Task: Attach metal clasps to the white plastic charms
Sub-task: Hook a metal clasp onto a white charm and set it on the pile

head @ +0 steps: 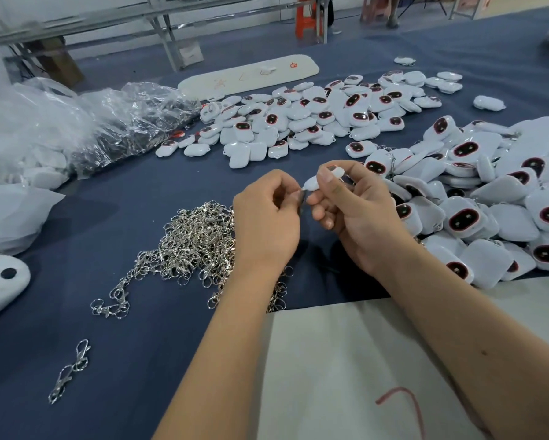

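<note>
A: While both hands hover over the blue cloth, the right hand has a white charm pinched between thumb and forefinger, its small loop end pointing toward the other hand.

B: And the left hand?

A: Fingers curled in tight, fingertips pressed together right at the charm's loop. Something small and dark sits between them, most likely a clasp, but it's too hidden to say for sure.

B: So the two hands meet at that one spot?

A: Just about touching, yes, fingertip to fingertip, with the charm on the right side of the meeting point.

B: Where's the supply?

A: Below and left of the grip, partly under the left wrist, lies a tangled pile of metal clasps. Further out that way, near the table's edge, two linked clasps lie on their own.

B: And the charms?

A: A big heap of charms just right of the right hand, many showing dark oval faces with red rims. Beyond the grip, farther up the cloth, a second spread of charms. Far left of that, a crumpled clear plastic bag. Under the forearms, a pale sheet with a red mark.
</note>
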Demonstrator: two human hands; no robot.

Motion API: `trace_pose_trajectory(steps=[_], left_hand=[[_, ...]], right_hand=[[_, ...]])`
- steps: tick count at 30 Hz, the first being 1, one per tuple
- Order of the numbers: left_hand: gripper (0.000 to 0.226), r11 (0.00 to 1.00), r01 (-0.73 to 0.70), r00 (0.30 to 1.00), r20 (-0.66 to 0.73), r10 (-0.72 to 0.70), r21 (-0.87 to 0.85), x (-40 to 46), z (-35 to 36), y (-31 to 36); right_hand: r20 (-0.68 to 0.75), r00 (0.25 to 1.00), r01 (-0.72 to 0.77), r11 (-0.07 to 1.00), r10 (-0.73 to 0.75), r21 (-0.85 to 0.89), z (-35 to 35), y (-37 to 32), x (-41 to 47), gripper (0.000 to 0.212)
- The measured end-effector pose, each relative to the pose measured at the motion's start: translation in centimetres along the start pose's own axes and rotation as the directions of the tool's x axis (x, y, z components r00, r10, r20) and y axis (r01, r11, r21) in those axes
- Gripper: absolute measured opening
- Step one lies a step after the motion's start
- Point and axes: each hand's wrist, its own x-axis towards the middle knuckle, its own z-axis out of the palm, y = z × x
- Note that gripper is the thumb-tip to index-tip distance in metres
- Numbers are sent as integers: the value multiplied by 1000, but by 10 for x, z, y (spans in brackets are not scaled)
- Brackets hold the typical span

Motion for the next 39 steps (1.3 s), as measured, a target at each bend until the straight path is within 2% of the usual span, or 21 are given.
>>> trace_pose_trajectory(steps=[2, 5, 8, 11, 16, 19, 22, 24, 26, 28, 29, 32, 35, 37, 39], left_hand=[[16, 968, -133, 991, 16, 132, 215, 0, -2, -1], [15, 901, -216, 976, 56, 210, 377, 0, -3, -3], [12, 934, -167, 986, 32, 165, 317, 0, -2, -4], [10, 963, -110, 994, 14, 110, 247, -1, -1, -3], [12, 945, -14, 999, 41, 0, 326, 4, -15, -12], [19, 888, -18, 996, 87, -25, 459, 9, -30, -17], [27, 850, -3, 986, 141, -84, 526, 11, -39, -21], [24, 864, 17, 979, 169, -118, 504, 12, -42, -23], [20, 863, 9, 977, 178, -115, 504, 13, -44, -23], [14, 851, -27, 977, 193, -88, 524, 15, -45, -25], [11, 846, -33, 978, 192, -83, 532, 15, -46, -26], [7, 862, 2, 980, 169, -102, 507, 17, -50, -29], [10, 872, 47, 984, 127, -124, 487, 19, -54, -32], [10, 874, 54, 988, 102, -117, 483, 18, -55, -32], [8, 872, 47, 991, 83, -100, 488, 17, -57, -32]], right_hand=[[3, 1000, 17, 996, -17, -86, -1, 2, 0, 22], [5, 998, 58, 974, -58, -218, 0, 6, -1, 22], [-57, 991, 99, 948, -122, -303, 1, 8, -3, 27], [-197, 960, 108, 911, -200, -398, -2, 7, -2, 33], [-353, 884, 103, 865, -306, -492, -5, 4, -2, 62], [-297, 844, 129, 708, -446, -695, 0, 6, -3, 50], [-99, 853, 204, 502, -512, -841, 19, 8, 3, 38], [84, 909, 245, 360, -408, -900, 35, 13, 16, 36], [209, 955, 247, 176, -212, -953, 48, 21, 35, 40], [281, 958, 277, -72, -59, -958, 57, 29, 56, 46], [315, 949, 310, -153, -5, -938, 61, 32, 64, 52], [403, 901, 432, -258, 157, -864, 66, 36, 91, 77], [384, 861, 491, -354, 332, -796, 73, 41, 113, 87], [348, 852, 490, -363, 392, -792, 79, 48, 122, 86], [349, 848, 500, -384, 399, -776, 85, 54, 124, 76]])
